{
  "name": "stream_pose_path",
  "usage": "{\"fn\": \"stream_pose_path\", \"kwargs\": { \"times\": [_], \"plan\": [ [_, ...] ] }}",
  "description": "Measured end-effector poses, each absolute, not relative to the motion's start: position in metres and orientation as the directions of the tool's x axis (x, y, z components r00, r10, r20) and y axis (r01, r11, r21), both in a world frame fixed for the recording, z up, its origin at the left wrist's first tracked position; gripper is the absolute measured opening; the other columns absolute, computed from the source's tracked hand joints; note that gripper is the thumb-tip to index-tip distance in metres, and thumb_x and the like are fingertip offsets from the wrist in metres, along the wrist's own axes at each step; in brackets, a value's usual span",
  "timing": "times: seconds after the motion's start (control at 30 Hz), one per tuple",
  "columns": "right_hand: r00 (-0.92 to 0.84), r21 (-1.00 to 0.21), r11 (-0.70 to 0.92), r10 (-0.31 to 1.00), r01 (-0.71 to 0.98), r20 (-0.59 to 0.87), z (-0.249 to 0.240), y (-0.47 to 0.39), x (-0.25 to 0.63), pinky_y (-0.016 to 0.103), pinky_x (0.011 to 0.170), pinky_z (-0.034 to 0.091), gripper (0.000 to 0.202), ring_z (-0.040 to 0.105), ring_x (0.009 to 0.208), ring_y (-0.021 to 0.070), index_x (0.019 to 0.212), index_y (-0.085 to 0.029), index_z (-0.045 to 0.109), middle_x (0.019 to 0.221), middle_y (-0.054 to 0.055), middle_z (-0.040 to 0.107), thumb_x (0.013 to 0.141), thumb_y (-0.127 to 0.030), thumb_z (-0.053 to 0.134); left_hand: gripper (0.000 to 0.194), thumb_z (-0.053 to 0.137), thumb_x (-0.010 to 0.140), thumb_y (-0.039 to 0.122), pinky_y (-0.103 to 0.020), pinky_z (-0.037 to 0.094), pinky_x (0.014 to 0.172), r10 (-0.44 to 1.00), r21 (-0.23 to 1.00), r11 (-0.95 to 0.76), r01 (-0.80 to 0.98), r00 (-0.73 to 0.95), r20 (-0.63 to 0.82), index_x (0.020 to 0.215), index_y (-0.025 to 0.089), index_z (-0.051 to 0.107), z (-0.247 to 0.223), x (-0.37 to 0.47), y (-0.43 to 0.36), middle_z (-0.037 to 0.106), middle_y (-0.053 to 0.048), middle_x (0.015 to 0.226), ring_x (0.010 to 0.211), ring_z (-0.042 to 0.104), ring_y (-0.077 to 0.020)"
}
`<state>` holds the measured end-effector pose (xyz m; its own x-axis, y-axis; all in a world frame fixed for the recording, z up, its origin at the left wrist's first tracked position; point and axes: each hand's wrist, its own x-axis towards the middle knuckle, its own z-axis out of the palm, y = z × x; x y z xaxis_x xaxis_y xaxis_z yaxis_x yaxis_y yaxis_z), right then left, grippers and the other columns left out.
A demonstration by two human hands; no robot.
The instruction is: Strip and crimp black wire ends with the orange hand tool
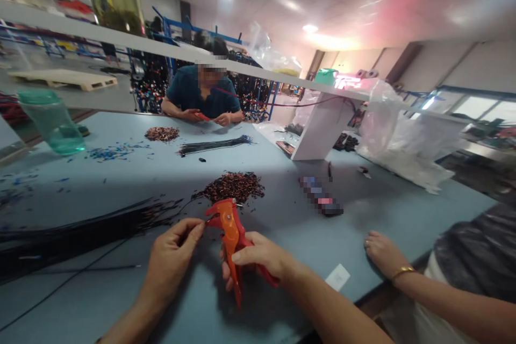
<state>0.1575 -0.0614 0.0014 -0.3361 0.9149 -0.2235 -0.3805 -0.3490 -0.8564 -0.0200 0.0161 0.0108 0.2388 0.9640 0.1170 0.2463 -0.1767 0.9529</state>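
My right hand is wrapped around the handles of an orange and red wire stripper, whose jaws point up and to the left. Thumb and fingertips of my left hand are pinched on a thin black wire, right at the jaw side of the stripper. Only a short bit of that wire shows; the rest is hidden by my hand. Just beyond the tool lies a heap of short dark and copper-coloured offcuts. Left of my left hand, a thick bundle of black wires lies on the table.
Across the blue table, a co-worker holds a red tool near another wire bundle. A phone lies right of the heap. Another person's hand rests at the right edge. A green cup stands far left; a shelf spans overhead.
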Motion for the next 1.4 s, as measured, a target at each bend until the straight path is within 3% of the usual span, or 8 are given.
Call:
{"fn": "stream_pose_path", "kwargs": {
  "times": [0.37,0.77,1.07,1.17,1.23,1.33,1.4],
  "plan": [
    [-0.266,-0.867,-0.32,0.936,-0.382,-0.229,0.005,-0.061,0.158,0.029,0.053,0.052,0.039,0.065,0.055,0.0173,0.088,-0.008,0.062,0.069,0.006,0.067,0.061,-0.033,0.075,0.03,0.068,0.06,0.046,-0.019,0.041,0.047,0.98,0.976,-0.122,0.182,0.176,0.089,0.07,0.017,0.073,0.011,-0.019,0.017,0.064,0.001,0.057,0.05,0.051,-0.0121],
    [-0.291,-0.88,-0.303,0.935,-0.366,-0.201,0.003,-0.061,0.157,0.03,0.054,0.052,0.041,0.065,0.056,0.0174,0.088,-0.008,0.061,0.07,0.007,0.066,0.061,-0.035,0.076,0.032,0.069,0.059,0.047,-0.022,0.047,0.058,0.978,0.984,-0.059,0.17,0.209,0.022,0.072,0.019,0.075,0.011,-0.019,0.015,0.073,-0.001,0.069,0.063,0.061,-0.0168],
    [-0.225,-0.933,-0.251,0.955,-0.258,-0.194,0.016,-0.063,0.157,0.03,0.053,0.049,0.042,0.061,0.058,0.0167,0.09,-0.012,0.059,0.071,0.005,0.064,0.062,-0.039,0.073,0.033,0.061,0.068,0.051,-0.02,0.044,0.052,0.963,0.932,-0.211,0.295,0.227,0.146,0.071,0.019,0.069,0.008,-0.019,0.015,0.065,0.002,0.061,0.056,0.056,-0.0142],
    [-0.087,-0.99,-0.138,0.987,-0.043,-0.133,0.031,-0.068,0.161,0.028,0.057,0.046,0.031,0.056,0.059,0.0144,0.09,-0.015,0.058,0.068,0.0,0.06,0.068,-0.035,0.066,0.031,0.062,0.069,0.05,-0.02,0.048,0.059,0.965,0.927,-0.24,0.287,0.178,0.195,0.073,0.021,0.069,0.012,-0.02,0.015,0.068,0.002,0.069,0.063,0.06,-0.0154],
    [0.032,-0.966,-0.034,0.999,0.256,-0.027,0.039,-0.07,0.164,0.026,0.059,0.042,0.023,0.052,0.06,0.0132,0.088,-0.017,0.06,0.067,-0.002,0.058,0.071,-0.031,0.063,0.031,0.062,0.069,0.051,-0.021,0.049,0.058,0.971,0.934,-0.225,0.278,0.146,0.191,0.078,0.021,0.069,0.015,-0.021,0.016,0.068,0.001,0.075,0.061,0.061,-0.0148],
    [0.028,-0.703,0.096,0.986,0.704,0.163,0.041,-0.071,0.166,0.028,0.063,0.04,0.022,0.052,0.065,0.0151,0.089,-0.018,0.062,0.073,0.0,0.061,0.072,-0.03,0.066,0.035,0.062,0.07,0.053,-0.023,0.049,0.055,0.987,0.959,-0.157,0.237,0.074,0.144,0.082,0.02,0.067,0.017,-0.023,0.019,0.067,0.001,0.071,0.055,0.06,-0.0145],
    [-0.078,-0.473,0.183,0.97,0.862,0.232,0.035,-0.07,0.164,0.03,0.067,0.04,0.032,0.055,0.07,0.0178,0.095,-0.018,0.063,0.079,0.003,0.065,0.07,-0.037,0.07,0.036,0.061,0.071,0.052,-0.022,0.048,0.052,0.992,0.965,-0.125,0.232,0.025,0.123,0.083,0.019,0.066,0.016,-0.025,0.022,0.065,0.001,0.066,0.054,0.059,-0.0146]
  ]
}}
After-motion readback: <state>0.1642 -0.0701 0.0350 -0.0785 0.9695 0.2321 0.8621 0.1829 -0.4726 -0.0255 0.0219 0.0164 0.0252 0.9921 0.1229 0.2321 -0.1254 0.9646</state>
